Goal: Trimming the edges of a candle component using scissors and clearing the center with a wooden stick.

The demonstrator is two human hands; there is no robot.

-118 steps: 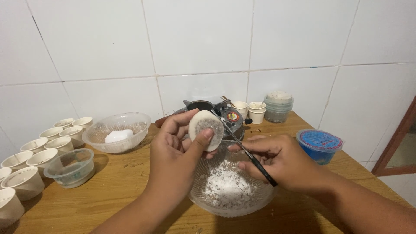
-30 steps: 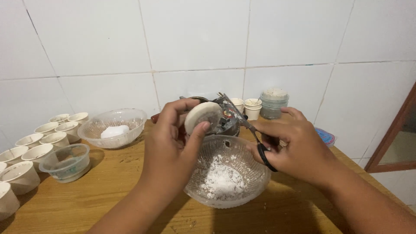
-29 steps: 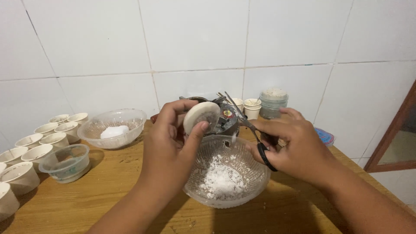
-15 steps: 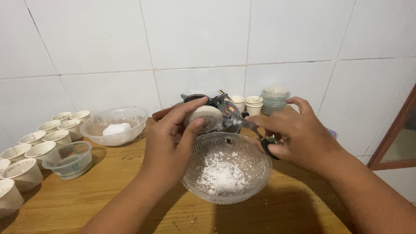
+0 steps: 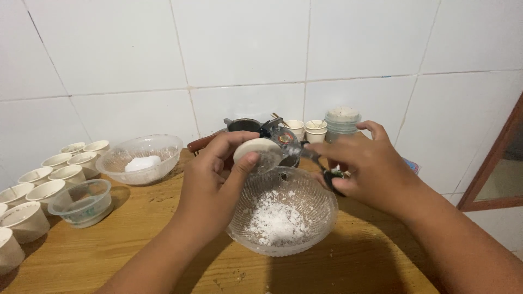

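My left hand (image 5: 215, 182) holds a round white disc-shaped piece (image 5: 256, 148) above the far rim of a clear ribbed glass bowl (image 5: 316, 226). The bowl holds a heap of white grated flakes (image 5: 275, 220). My right hand (image 5: 365, 166) grips a metal hand tool with black handles (image 5: 302, 152), its metal head pressed against the white piece. Both hands hover just over the bowl on the wooden table (image 5: 136, 245).
A second clear bowl (image 5: 140, 158) with a white lump stands at the back left. Several small cream cups (image 5: 46, 177) line the left edge beside a small clear tub (image 5: 81, 202). A dark pot (image 5: 242, 125), more cups (image 5: 305, 129) and stacked containers (image 5: 342, 122) stand against the tiled wall.
Both hands moved a little away from me and lower, with the white piece and the tool now close over the bowl's far rim. The view shifted slightly.
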